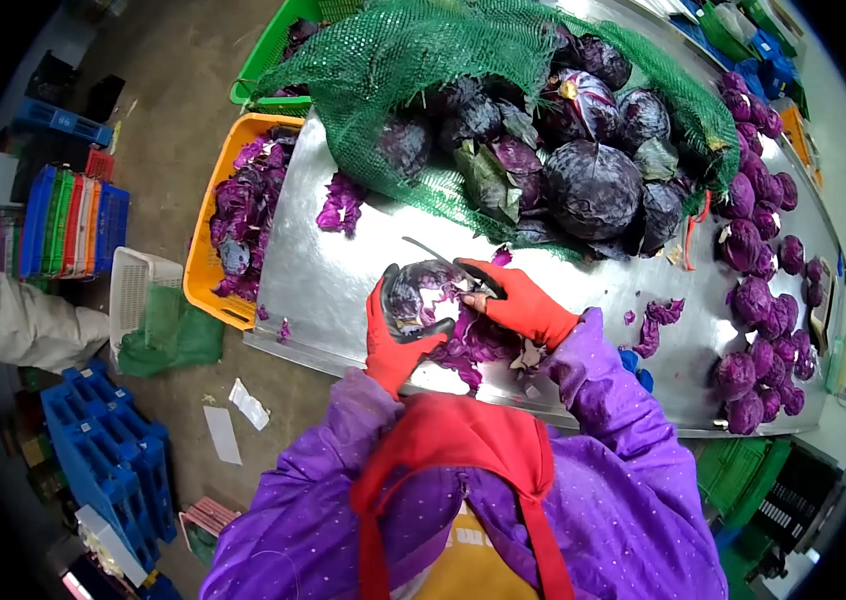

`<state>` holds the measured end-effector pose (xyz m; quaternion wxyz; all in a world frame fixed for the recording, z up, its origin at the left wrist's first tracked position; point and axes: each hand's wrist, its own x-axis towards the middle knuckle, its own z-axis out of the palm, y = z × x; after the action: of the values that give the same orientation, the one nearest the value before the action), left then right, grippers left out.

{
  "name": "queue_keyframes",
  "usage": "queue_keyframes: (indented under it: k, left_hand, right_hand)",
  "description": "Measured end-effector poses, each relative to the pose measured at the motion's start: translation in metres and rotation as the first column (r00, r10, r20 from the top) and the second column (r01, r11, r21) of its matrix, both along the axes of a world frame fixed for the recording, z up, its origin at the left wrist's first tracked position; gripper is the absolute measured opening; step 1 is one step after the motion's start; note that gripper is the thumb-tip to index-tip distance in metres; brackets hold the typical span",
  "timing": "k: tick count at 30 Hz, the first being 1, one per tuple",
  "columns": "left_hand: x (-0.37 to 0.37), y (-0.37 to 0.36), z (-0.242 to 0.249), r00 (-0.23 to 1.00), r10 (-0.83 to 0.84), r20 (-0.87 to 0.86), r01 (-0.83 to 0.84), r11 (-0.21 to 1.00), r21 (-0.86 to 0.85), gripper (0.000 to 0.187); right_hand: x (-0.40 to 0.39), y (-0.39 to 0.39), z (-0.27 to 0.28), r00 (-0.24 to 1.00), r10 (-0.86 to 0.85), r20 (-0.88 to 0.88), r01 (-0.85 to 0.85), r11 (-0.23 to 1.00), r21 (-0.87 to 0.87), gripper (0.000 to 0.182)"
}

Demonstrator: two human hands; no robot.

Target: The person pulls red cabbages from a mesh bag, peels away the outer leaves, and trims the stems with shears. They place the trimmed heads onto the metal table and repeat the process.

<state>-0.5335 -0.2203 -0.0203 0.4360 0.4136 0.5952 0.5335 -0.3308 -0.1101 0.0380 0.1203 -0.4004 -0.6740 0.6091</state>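
Observation:
A red cabbage (413, 297) sits at the near edge of the metal table, its outer leaves partly cut. My left hand (390, 345), in a red and black glove, is wrapped around its left and near sides. My right hand (525, 303), gloved alike, grips a knife (427, 249) whose thin blade points up and left over the cabbage; the handle is mostly hidden in the fingers. Loose purple leaves (470, 352) lie just below the cabbage, between my hands. Beyond it, a green mesh sack (363, 110) lies open around several dark, untrimmed cabbages (595, 190).
Trimmed cabbages (740, 245) line the right side of the metal table (308, 300). An orange crate (201, 255) of leaves stands at the left edge, with a green crate (263, 60) behind it. Blue pallets (108, 450) and a white basket (128, 290) are on the floor.

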Motion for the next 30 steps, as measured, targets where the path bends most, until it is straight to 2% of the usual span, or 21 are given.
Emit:
queue_keyframes:
  k: [2, 5, 12, 13, 16, 17, 20, 22, 23, 24, 25, 26, 28, 29, 30]
  left_hand:
    - [0.0, 0.004, 0.014, 0.996, -0.021, 0.087, 0.024, 0.999, -0.037, 0.109]
    - [-0.008, 0.005, 0.004, 0.995, -0.066, -0.071, 0.065, 0.998, -0.011, 0.109]
    - [-0.014, 0.014, -0.002, 0.995, -0.097, 0.036, 0.1, 0.991, -0.091, 0.11]
    - [-0.015, 0.016, -0.001, 0.994, -0.098, 0.053, 0.102, 0.99, -0.092, 0.11]
    - [-0.016, 0.019, 0.004, 0.993, -0.117, 0.029, 0.119, 0.989, -0.085, 0.11]
    - [-0.015, 0.019, 0.006, 0.992, -0.129, 0.01, 0.129, 0.988, -0.084, 0.109]
    - [-0.011, 0.021, 0.012, 0.986, -0.135, -0.099, 0.125, 0.987, -0.101, 0.108]
    - [-0.017, 0.024, 0.001, 0.992, -0.122, -0.027, 0.121, 0.992, -0.029, 0.104]
    - [-0.021, 0.03, 0.007, 0.987, -0.132, 0.088, 0.14, 0.986, -0.094, 0.103]
    - [-0.025, 0.034, 0.015, 0.97, -0.136, 0.199, 0.169, 0.973, -0.158, 0.101]
    - [-0.033, 0.037, 0.006, 0.973, -0.192, 0.128, 0.209, 0.968, -0.141, 0.095]
    - [-0.039, 0.045, 0.011, 0.948, -0.212, 0.239, 0.256, 0.951, -0.173, 0.094]
    - [-0.049, 0.057, 0.023, 0.861, -0.234, 0.451, 0.362, 0.905, -0.222, 0.091]
    - [-0.061, 0.055, 0.016, 0.89, -0.388, 0.239, 0.428, 0.891, -0.15, 0.088]
    - [-0.071, 0.055, 0.017, 0.854, -0.5, 0.143, 0.514, 0.853, -0.088, 0.089]
  right_hand:
    - [0.002, -0.002, -0.007, 1.0, 0.016, 0.018, -0.017, 0.997, 0.072, 0.054]
    - [0.001, -0.002, -0.008, 0.998, 0.031, 0.049, -0.034, 0.997, 0.066, 0.056]
    - [0.005, 0.022, -0.022, 0.996, 0.088, -0.002, -0.088, 0.996, 0.013, 0.048]
    - [0.002, 0.021, -0.019, 0.996, 0.082, 0.029, -0.084, 0.994, 0.075, 0.046]
    - [-0.007, 0.008, -0.025, 0.995, -0.022, 0.1, -0.01, 0.95, 0.313, 0.049]
    - [-0.011, 0.009, -0.031, 0.984, -0.086, 0.156, 0.028, 0.94, 0.34, 0.044]
    - [-0.007, 0.015, -0.038, 0.975, -0.152, 0.161, 0.126, 0.979, 0.162, 0.031]
    - [-0.009, 0.019, -0.039, 0.979, -0.192, 0.065, 0.184, 0.977, 0.109, 0.027]
    - [-0.012, 0.019, -0.046, 0.97, -0.237, 0.06, 0.231, 0.969, 0.09, 0.025]
    - [-0.014, 0.018, -0.054, 0.95, -0.312, 0.018, 0.312, 0.95, -0.004, 0.025]
    - [-0.016, 0.018, -0.067, 0.939, -0.343, 0.008, 0.342, 0.939, 0.024, 0.025]
    - [-0.018, 0.019, -0.072, 0.929, -0.37, -0.002, 0.37, 0.928, 0.052, 0.025]
    - [-0.013, 0.017, -0.077, 0.883, -0.451, 0.131, 0.44, 0.892, 0.105, 0.027]
    - [-0.006, 0.013, -0.078, 0.862, -0.48, 0.161, 0.473, 0.877, 0.085, 0.027]
    - [-0.012, 0.008, -0.075, 0.802, -0.575, 0.161, 0.566, 0.818, 0.101, 0.026]
